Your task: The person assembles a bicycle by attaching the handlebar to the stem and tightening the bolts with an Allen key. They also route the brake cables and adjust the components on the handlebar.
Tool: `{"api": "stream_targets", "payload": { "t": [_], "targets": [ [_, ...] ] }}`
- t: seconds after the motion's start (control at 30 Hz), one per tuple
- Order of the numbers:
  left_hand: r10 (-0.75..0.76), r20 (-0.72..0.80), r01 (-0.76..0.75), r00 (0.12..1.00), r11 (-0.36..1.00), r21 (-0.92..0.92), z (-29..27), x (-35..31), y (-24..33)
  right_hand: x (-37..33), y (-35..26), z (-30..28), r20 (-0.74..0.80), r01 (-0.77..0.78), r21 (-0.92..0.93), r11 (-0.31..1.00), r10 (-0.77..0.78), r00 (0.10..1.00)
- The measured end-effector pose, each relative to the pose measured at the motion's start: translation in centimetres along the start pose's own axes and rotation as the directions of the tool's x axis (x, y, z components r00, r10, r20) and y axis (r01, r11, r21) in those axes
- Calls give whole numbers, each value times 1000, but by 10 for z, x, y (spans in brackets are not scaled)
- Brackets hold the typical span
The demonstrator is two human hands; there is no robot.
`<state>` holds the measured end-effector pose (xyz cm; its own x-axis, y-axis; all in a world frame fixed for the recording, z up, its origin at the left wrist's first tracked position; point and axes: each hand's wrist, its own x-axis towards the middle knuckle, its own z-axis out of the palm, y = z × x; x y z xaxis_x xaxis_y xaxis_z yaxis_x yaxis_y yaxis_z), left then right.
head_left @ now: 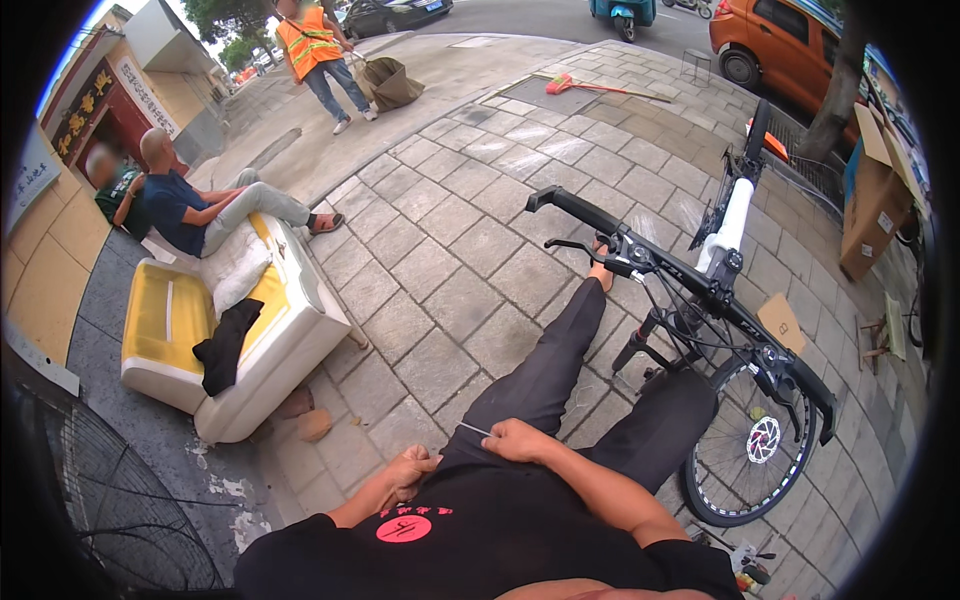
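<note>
My right hand (515, 440) is closed in front of my lap around a thin, straight grey rod (472, 428); its exact kind is too small to tell. The rod points toward my left. Just left and nearer, my left hand (410, 472) is closed with thumb and fingers pressed together. Whatever it may hold cannot be made out. At my right leg is a bicycle with a black handlebar (670, 265), brake levers and a white frame (730, 225). Its spoked wheel (720, 505) with a disc rotor (763, 440) is beside my right knee. Neither hand touches the bicycle.
A worn white and yellow sofa (290, 370) stands at left, with a black cloth (232, 345) on it. Two people sit beyond it; a person in an orange vest (312, 45) stands farther off. A broom (600, 88) lies on the paving. Cardboard boxes (872, 215) stand at right.
</note>
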<state>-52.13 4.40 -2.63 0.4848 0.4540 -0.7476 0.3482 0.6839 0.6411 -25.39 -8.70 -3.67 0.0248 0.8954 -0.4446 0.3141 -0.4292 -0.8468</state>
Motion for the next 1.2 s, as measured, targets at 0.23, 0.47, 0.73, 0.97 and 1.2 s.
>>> {"api": "stream_targets", "payload": {
  "t": [0.23,0.47,0.73,0.97,1.2],
  "targets": [
    [-35,12,36,999,994,-101,3,1,12,34,-42,-61,-118,-208,-360,909,177,977],
    [-187,52,193,981,970,-150,-39,27,4,47,-38,-38,-129,-206,-372,905,169,977],
    [-188,97,201,977,970,-141,-39,-1,5,38,-31,-18,-127,-154,-348,925,116,985],
    [-284,-158,322,946,754,572,-23,23,-6,35,-33,-11,-183,-154,-295,943,102,978],
    [-141,-21,139,990,923,360,-25,38,-18,35,-26,-14,-218,-154,-200,968,110,970]
  ]
}}
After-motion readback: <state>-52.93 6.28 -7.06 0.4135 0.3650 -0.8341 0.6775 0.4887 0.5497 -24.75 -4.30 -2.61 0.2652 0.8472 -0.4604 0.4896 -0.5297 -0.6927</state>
